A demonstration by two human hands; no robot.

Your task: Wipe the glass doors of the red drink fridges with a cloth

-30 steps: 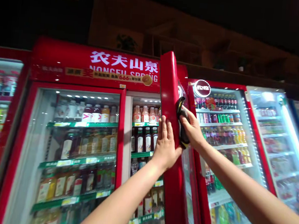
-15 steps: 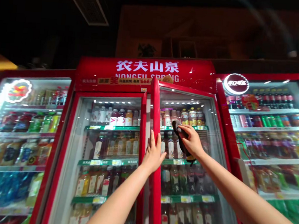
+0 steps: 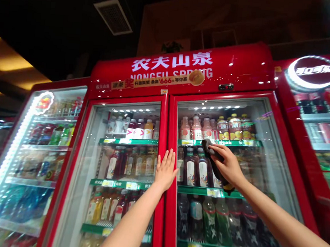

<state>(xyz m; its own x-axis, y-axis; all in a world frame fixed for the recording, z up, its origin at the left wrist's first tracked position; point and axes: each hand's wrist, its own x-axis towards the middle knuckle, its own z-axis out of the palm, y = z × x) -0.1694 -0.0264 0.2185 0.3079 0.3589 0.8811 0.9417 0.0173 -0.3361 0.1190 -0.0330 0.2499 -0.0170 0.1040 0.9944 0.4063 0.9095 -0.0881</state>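
The dark object (image 3: 215,168), long, with a greyish tip and a bit of yellow at its lower end, is in front of the glass door (image 3: 171,223) of a red cooler, and from here I can't make out quite what it is. The right hand (image 3: 228,164) has its fingers bent around it in a closed hold, coming in from four o'clock. Whether the thing actually touches the glass, I can't tell.

At nine o'clock from it, the left hand (image 3: 165,172) is spread open, palm forward and holding nothing, laid over the seam between that door and the neighbouring door (image 3: 162,127). The two frames look flush, so I'd judge the step in hand to be pressing the door home while the object is held up. As I read it, the next move calls for an easy palm on the seam and a sure grip up at the glass.

Behind the glass, dark bottles (image 3: 190,167) with white labels stand just to nine o'clock, and yellow-labelled bottles (image 3: 234,127) at one. The lit sign (image 3: 172,63) is at eleven, another cooler (image 3: 44,152) lies farther out at nine, and a round lit badge (image 3: 313,72) glows between one and two.
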